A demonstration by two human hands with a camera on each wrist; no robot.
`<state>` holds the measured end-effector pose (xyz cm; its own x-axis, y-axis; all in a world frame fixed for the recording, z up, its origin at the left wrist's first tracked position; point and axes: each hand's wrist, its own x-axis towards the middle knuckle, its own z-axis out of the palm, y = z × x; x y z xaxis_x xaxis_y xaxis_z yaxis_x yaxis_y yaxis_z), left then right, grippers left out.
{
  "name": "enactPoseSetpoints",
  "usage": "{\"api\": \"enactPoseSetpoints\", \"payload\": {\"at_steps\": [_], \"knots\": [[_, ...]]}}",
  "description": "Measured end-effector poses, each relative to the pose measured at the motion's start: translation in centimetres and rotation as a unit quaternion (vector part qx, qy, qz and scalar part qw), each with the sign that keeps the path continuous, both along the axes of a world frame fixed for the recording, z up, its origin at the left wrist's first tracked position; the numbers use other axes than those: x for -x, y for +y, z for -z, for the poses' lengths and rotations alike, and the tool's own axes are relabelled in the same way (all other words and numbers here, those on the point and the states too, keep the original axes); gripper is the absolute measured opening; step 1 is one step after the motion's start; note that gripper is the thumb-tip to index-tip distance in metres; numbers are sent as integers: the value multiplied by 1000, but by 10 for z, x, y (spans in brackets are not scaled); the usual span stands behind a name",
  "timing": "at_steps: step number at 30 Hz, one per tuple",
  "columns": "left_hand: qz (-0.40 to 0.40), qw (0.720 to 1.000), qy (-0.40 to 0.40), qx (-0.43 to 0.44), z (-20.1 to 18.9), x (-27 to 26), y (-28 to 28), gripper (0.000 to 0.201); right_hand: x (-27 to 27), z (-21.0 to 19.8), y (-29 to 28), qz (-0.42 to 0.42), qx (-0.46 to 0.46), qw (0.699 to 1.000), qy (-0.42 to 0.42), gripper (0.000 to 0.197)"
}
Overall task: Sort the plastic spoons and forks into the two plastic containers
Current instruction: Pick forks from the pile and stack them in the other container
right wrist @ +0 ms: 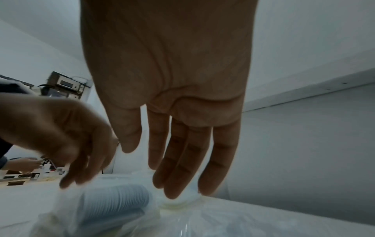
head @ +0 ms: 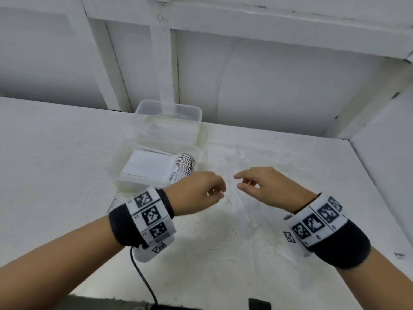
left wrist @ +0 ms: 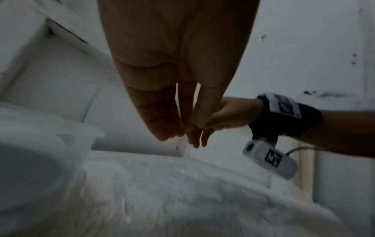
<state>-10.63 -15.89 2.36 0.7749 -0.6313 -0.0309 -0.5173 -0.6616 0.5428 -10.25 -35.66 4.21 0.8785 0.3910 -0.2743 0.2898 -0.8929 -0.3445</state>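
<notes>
Two clear plastic containers stand at the back of the white table. The near container (head: 117, 168) holds a packed row of white plastic spoons (head: 156, 168), which also show as a ribbed stack (right wrist: 113, 200) in the right wrist view. I cannot make out what the far container (head: 197, 113) holds. A clear plastic bag (head: 237, 204) lies crumpled to the right of them. My left hand (head: 220, 190) hovers over its near edge, fingertips drawn together (left wrist: 182, 136) and seemingly pinching the film. Just to its right, my right hand (head: 240, 182) hangs with straight, spread fingers (right wrist: 176, 168), holding nothing.
A white panelled wall with posts (head: 163, 63) rises right behind the containers. A side wall (head: 384, 164) bounds the table on the right. A black cable (head: 143, 278) trails off the front edge under my left wrist.
</notes>
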Motion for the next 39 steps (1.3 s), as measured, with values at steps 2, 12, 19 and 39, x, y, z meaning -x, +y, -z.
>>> {"api": "enactPoseSetpoints", "payload": {"at_steps": [2,12,19,39], "knots": [[30,994,30,-104,21,9,-5,33,15,10,-8,15,-6,1000,13,37],[63,927,-86,-359,63,21,-3,34,39,26,-15,34,-67,997,1,32],[-35,994,-100,-39,31,30,20,25,25,25,4,6,-74,997,-34,31],[-365,779,119,496,-7,19,62,16,-20,64,82,-182,158,959,-152,22]]}}
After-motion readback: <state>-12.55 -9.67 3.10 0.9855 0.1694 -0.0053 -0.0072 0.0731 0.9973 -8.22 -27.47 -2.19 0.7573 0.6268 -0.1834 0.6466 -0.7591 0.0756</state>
